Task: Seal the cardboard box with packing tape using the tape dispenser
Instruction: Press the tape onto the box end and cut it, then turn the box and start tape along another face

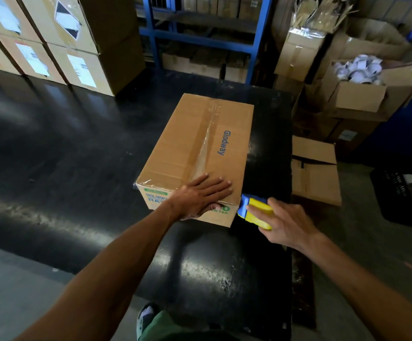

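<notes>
A brown cardboard box (187, 143) with blue "Glodway" lettering lies on a black table (77, 156). Clear packing tape (206, 141) runs along its top centre seam and along the near top edge. My left hand (200, 195) rests flat on the box's near top edge, fingers spread, thumb over the front face. My right hand (288, 225) grips a yellow and blue tape dispenser (255, 210), whose blue front end touches the box's near right corner.
Stacked cartons with white labels (59, 43) stand at the table's far left. A blue metal rack (200, 38) is behind. To the right of the table sit open cartons (362, 94), one holding white rolls, a smaller box (315, 171) and a black crate (402, 193).
</notes>
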Motion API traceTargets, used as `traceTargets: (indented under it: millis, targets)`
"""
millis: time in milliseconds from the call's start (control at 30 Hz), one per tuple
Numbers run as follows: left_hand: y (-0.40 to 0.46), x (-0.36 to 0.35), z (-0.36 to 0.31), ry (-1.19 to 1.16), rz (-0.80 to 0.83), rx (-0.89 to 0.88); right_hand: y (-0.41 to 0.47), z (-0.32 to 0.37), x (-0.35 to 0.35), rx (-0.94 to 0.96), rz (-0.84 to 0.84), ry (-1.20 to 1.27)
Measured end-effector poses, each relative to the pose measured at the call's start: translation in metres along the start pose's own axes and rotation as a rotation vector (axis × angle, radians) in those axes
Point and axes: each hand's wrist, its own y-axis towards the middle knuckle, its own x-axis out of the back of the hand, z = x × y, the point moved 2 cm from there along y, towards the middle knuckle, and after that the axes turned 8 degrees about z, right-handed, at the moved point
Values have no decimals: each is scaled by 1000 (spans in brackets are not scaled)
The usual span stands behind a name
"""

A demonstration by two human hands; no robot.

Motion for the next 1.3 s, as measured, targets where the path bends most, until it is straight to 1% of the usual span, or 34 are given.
traceTargets:
  millis: [100, 233, 267, 400, 500, 567, 633, 700, 833, 900, 1000, 1033, 1100, 1167, 1233, 1300]
  targets:
    - [0, -1, 0, 11, 14, 2, 8, 14, -14, -17, 85, -86]
    - [9, 0, -18, 6, 1, 68, 13, 6, -6, -120, 46, -14]
    - [16, 0, -30, -17, 4, 121, 12, -1, 0, -152, 37, 2]
    - [42, 10, -72, -228, -24, 487, 6, -34, 24, -299, 41, 21]
    - [48, 14, -75, -345, 70, 678, 1, -46, 26, -354, 12, 29]
    - [54, 16, -74, -425, 108, 817, 1, -45, 28, -352, 0, 62]
    - [58, 19, -75, -448, 128, 885, 7, -40, 28, -350, -27, 148]
    - [59, 19, -73, -458, 183, 870, 14, -38, 33, -374, -97, 266]
    - [40, 21, -58, -460, 229, 750, 30, -37, 45, -453, -266, 436]
    - [17, 22, -42, -446, 219, 679, 42, -36, 50, -489, -343, 547]
    - [-34, 28, -4, -468, 235, 545, 63, -32, 58, -468, -395, 690]
    - [-52, 32, 10, -479, 264, 504, 71, -29, 62, -450, -403, 708]
    - [-78, 42, 32, -462, 397, 456, 83, -24, 69, -420, -421, 769]
    - [-82, 49, 42, -467, 500, 509, 94, -17, 76, -404, -426, 820]
    - [-73, 49, 38, -524, 515, 636, 104, -9, 83, -411, -411, 847]
    - [-62, 40, 31, -469, 544, 652, 112, -3, 87, -422, -412, 868]
